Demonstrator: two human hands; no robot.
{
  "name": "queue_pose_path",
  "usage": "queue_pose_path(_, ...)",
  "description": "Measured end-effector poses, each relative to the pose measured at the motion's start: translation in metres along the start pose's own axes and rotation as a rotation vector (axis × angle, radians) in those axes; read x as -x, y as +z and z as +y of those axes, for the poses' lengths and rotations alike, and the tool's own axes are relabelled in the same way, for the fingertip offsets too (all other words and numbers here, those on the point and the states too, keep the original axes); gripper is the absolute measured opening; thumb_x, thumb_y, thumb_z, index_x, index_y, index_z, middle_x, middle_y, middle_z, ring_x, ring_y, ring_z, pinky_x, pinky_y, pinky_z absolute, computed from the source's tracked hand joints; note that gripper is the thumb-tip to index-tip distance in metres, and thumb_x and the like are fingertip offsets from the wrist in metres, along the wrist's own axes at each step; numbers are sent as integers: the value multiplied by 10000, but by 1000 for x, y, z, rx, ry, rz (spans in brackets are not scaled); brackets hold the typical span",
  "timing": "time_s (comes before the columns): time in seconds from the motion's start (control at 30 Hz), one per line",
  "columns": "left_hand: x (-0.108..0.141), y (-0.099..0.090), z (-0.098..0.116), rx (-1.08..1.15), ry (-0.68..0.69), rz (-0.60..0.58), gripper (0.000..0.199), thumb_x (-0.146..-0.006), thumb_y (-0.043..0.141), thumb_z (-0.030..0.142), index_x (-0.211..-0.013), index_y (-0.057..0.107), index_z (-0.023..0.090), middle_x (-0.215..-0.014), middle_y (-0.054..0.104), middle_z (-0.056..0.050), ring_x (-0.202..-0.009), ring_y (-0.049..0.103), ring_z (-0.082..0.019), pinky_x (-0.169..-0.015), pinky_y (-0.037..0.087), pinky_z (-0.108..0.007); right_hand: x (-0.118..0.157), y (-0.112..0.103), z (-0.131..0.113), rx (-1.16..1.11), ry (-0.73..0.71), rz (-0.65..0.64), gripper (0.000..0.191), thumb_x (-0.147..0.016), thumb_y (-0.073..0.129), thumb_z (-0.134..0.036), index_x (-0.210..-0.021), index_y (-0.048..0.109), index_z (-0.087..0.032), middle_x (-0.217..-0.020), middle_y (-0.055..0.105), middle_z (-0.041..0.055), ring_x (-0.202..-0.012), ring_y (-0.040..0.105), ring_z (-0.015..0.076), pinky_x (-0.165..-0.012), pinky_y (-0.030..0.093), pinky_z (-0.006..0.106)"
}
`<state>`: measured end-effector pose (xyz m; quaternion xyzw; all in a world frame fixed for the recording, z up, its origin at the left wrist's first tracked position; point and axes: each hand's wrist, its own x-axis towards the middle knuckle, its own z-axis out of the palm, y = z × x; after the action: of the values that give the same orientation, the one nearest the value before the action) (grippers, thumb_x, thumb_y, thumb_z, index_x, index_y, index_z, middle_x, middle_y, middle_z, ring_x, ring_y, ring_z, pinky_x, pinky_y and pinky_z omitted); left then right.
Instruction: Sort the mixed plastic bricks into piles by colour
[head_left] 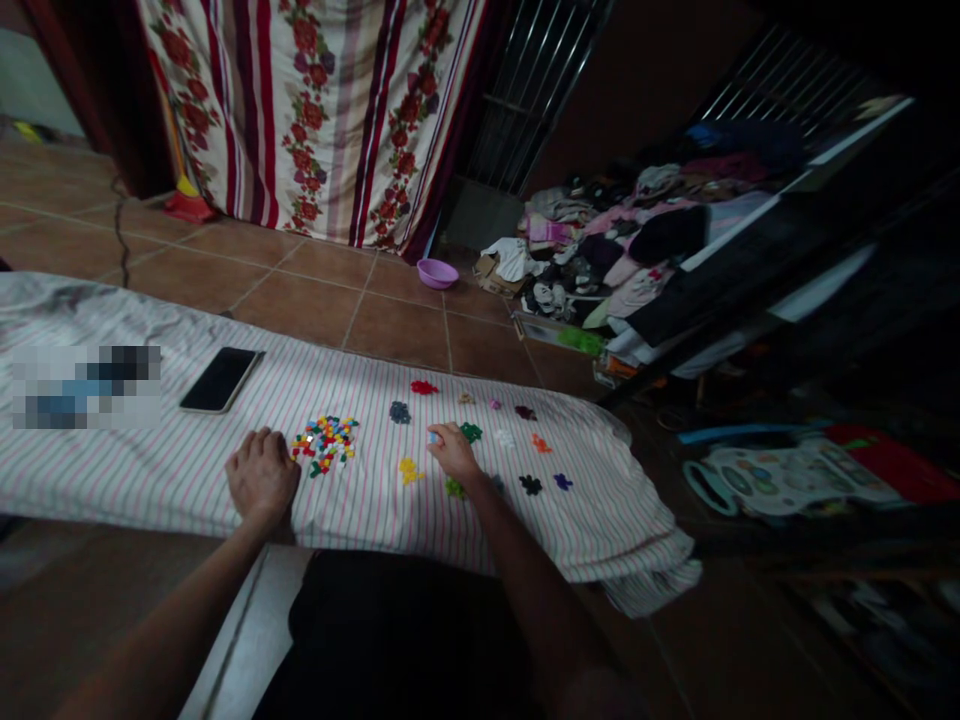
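Right, over to the cloth-covered desk [360,515], where the mixed heap [325,443] of small coloured pieces sits left of the middle, just beside the left hand [261,475]. That hand rests palm down, likely a steady prop close to the loose pieces; whether its grip has anything beneath, I cannot tell. Across to the right, and the right hand [452,452] is down among the little groups! Thumb and finger are drawn close at a light blue patch [433,438], but clamped on it or merely touching, I cannot tell.

Look at the layout: red pile [424,387] far, yellow pile [409,470] near, green pile [471,431] just beyond the knuckles, orange pile [540,442] and black pile [531,485] out right. Gaps between them presumably stop colours mingling. And the phone [222,380] lies far left, seemingly parked clear of the pieces.
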<state>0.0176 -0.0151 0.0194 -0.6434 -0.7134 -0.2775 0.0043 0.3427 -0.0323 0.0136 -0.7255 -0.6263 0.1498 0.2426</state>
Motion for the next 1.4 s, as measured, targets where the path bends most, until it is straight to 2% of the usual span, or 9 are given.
queue_pose_path(0.13, 1, 2, -1, -20, 3, 6, 309, -899, 345, 257, -1008, 621, 167, -1258, 614, -129, -1264, 466, -271, -977, 323, -427, -1, -1, 0, 0, -25, -8, 245, -721, 585, -61, -903, 698, -179, -852, 537, 2, -738, 535, 111, -786, 468, 270)
queue_pose_path(0.37, 1, 10, -5, 4, -4, 15, 303, -873, 389, 223, -1070, 613, 168, -1261, 608, -141, -1286, 443, -273, -997, 303, -438, 0, -9, -2, -11, -38, -16, 293, -718, 627, -129, -997, 690, -191, -835, 537, -6, -725, 538, 119, -794, 467, 284)
queue_pose_path(0.63, 0, 9, -6, 20, 4, -3, 316, -861, 402, 208, -1082, 620, 151, -1286, 594, -156, -1282, 441, -296, -995, 313, -459, -6, -12, -22, 7, -75, 26, 205, -764, 582, -138, -923, 706, -180, -907, 600, 37, -717, 559, 124, -782, 469, 278)
queue_pose_path(0.77, -1, 5, -4, 14, -2, -37, 319, -848, 409, 200, -1083, 619, 150, -1295, 592, -151, -1288, 439, -300, -997, 315, -457, -8, -1, -45, -13, -135, -30, 206, -788, 562, -119, -895, 717, -202, -892, 637, 33, -794, 591, 139, -804, 465, 267)
queue_pose_path(0.9, -1, 3, -3, 30, 5, -51, 331, -829, 429, 189, -1096, 622, 148, -1296, 588, -162, -1293, 430, -304, -989, 323, -470, -12, 20, -72, -40, -207, -99, 192, -824, 562, -127, -890, 724, -207, -879, 658, 37, -838, 611, 155, -820, 465, 272)
queue_pose_path(1.07, 0, 5, -4, 24, 10, -42, 320, -849, 402, 190, -1080, 619, 142, -1298, 589, -158, -1288, 433, -307, -983, 325, -468, -19, 50, -101, -71, -285, -128, 240, -859, 526, -130, -994, 713, -196, -957, 659, 53, -917, 602, 157, -863, 454, 267)
queue_pose_path(1.23, -1, 6, -5, 13, 11, -39, 315, -864, 395, 194, -1083, 615, 143, -1297, 590, -153, -1287, 435, -302, -989, 319, -461, -27, 69, -120, 14, -224, -124, 296, -866, 499, -135, -1085, 682, -213, -998, 612, 63, -937, 573, 168, -866, 442, 267)
queue_pose_path(1.4, -1, 7, -5, 14, 9, -37, 302, -874, 376, 199, -1054, 612, 141, -1288, 594, -151, -1291, 434, -298, -993, 318, -453, -27, 73, -131, 56, -144, -140, 277, -867, 511, -140, -1080, 663, -233, -1014, 572, 58, -941, 565, 173, -856, 429, 260)
